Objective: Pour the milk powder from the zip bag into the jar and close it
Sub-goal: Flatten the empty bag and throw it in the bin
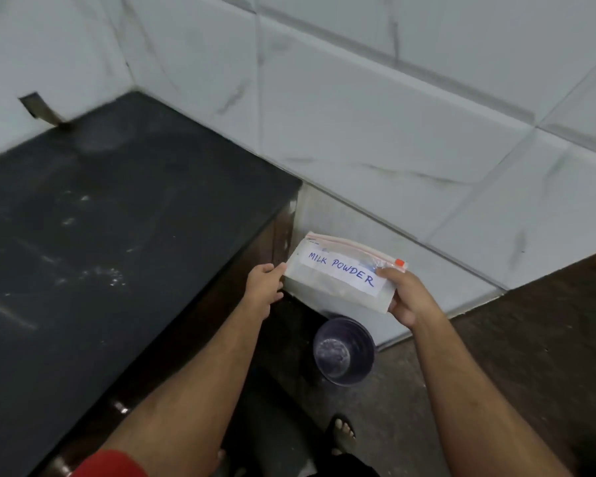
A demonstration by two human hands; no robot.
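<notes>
A: A dusty black stone counter is filling the corner under white marbled wall tiles.

B: One clear zip bag labelled MILK POWDER is hanging beyond the counter's end, one purple translucent jar standing below it. Left hand is gripping its edge, right hand pinching its corner.

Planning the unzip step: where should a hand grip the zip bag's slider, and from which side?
Pinch the orange slider at the right end of the zip bag, coming from the right, where the right hand already grips that end. The zip track runs along the bag's far edge, so the pull likely goes left, while the left hand steadies the opposite end.
</notes>
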